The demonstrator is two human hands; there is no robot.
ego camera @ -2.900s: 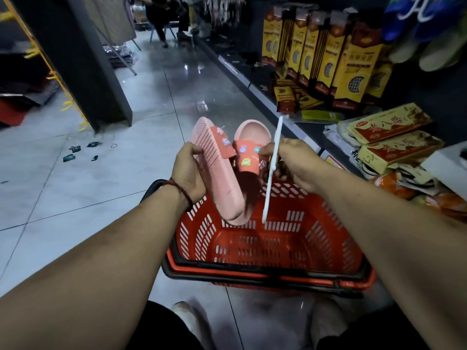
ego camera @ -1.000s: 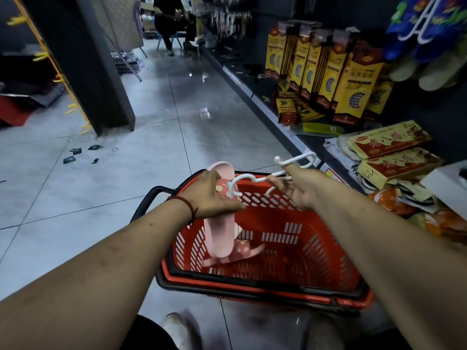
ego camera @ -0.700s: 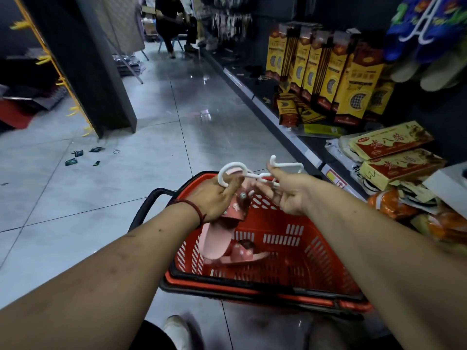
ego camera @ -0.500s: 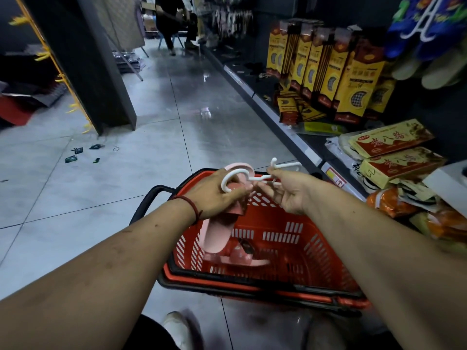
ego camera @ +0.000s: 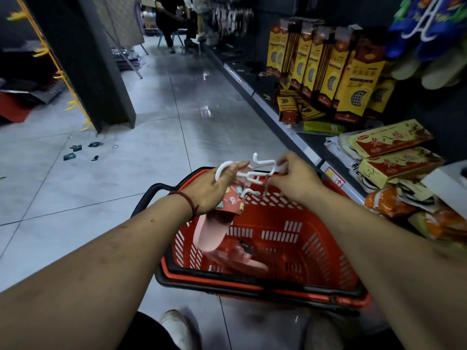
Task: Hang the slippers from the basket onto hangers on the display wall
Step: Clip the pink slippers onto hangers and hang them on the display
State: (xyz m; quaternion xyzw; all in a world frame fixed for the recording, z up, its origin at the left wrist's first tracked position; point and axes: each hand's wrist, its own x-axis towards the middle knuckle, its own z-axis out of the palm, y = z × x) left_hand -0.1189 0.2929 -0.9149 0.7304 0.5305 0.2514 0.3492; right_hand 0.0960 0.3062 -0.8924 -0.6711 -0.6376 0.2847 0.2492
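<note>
Head cam, looking down at my hands. My left hand (ego camera: 209, 190) is curled around the strap end of a pink slipper (ego camera: 214, 228). It hangs sole-down into the left side of the red basket (ego camera: 252, 286), and the strap is covered in little cartoon charms. That hand's fingers also hook through one curved end of the white hanger (ego camera: 252, 176). My right hand (ego camera: 295, 180) is at 3 o'clock from the left one, pinching the hanger's other end. So the two hands are close together, with the hanger bridging them above the basket's far rim. One small hook of the hanger pokes out right by the strap, but I can't tell if it's actually through it. The second slipper (ego camera: 240, 260) lies on the basket bottom, about 6 o'clock from the one I'm holding. The basket sits on the grey tiled floor (ego camera: 126, 185) in front of my feet. At 2 o'clock there's a shelf with tall yellow boxes (ego camera: 353, 79). Up at 1 o'clock some blue slippers (ego camera: 434, 29) hang on their own white hanger.
</note>
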